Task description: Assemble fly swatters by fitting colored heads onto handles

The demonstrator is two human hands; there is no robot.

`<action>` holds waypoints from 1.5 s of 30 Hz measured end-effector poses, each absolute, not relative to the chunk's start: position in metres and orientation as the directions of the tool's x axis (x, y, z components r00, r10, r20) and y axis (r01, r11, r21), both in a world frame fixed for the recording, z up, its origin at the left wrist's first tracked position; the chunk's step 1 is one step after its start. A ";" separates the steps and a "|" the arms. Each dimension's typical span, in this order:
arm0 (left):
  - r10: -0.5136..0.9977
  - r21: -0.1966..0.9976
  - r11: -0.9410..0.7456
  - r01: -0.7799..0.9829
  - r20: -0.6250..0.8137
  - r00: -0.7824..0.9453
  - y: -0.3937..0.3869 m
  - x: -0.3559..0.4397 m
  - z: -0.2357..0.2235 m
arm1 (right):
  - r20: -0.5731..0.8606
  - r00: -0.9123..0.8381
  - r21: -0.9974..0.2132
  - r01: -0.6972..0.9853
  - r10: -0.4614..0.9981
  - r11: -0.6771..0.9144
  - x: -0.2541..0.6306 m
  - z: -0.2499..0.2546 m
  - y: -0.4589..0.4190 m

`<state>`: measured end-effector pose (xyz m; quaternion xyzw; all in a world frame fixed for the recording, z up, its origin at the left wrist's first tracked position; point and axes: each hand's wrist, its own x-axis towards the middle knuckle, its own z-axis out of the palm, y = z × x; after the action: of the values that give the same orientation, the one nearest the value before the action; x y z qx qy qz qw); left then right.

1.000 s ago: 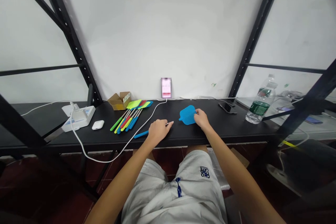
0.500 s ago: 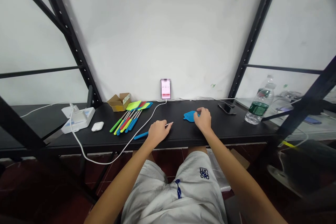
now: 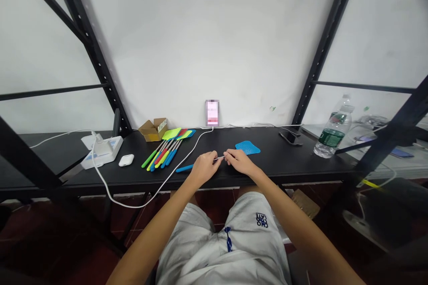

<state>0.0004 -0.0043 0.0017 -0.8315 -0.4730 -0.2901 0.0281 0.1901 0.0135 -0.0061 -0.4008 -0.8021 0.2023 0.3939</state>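
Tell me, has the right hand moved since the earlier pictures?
Yes, leftward: the right hand has moved away from the black smartphone and now touches the thin metal rod.

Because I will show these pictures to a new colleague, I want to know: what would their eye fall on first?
The bright bundle of fly swatters, with green, red and blue handles, catches the eye first, lying on the black table beside a small cardboard box. At the table's front centre, the left hand and right hand meet on a thin metal rod with a blue handle, and a blue swatter head lies just beyond them. A large water bottle stands towards the right.
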 end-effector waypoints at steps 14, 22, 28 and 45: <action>0.709 0.278 -0.636 0.720 0.578 0.403 -0.001 -0.002 -0.003 | 0.432 -0.096 -0.835 0.333 0.897 0.438 0.201 -0.011 0.030; 0.697 0.265 -0.658 0.705 0.570 0.436 -0.002 -0.005 -0.001 | 0.479 0.266 -0.838 0.424 0.837 0.345 0.213 -0.011 0.036; 0.699 0.253 -0.649 0.717 0.572 0.430 -0.001 -0.004 -0.002 | 0.406 0.247 -0.901 0.269 0.880 0.340 0.212 -0.011 0.036; 0.637 0.197 -0.689 0.698 0.624 0.452 0.002 -0.004 -0.005 | 0.224 -0.028 -0.972 -0.078 0.974 0.222 0.200 -0.004 0.027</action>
<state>-0.0038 0.0016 -0.0051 -0.8510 -0.3920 -0.3466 0.0438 0.2005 0.0275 -0.0037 -0.4125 -0.5431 0.4680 0.5621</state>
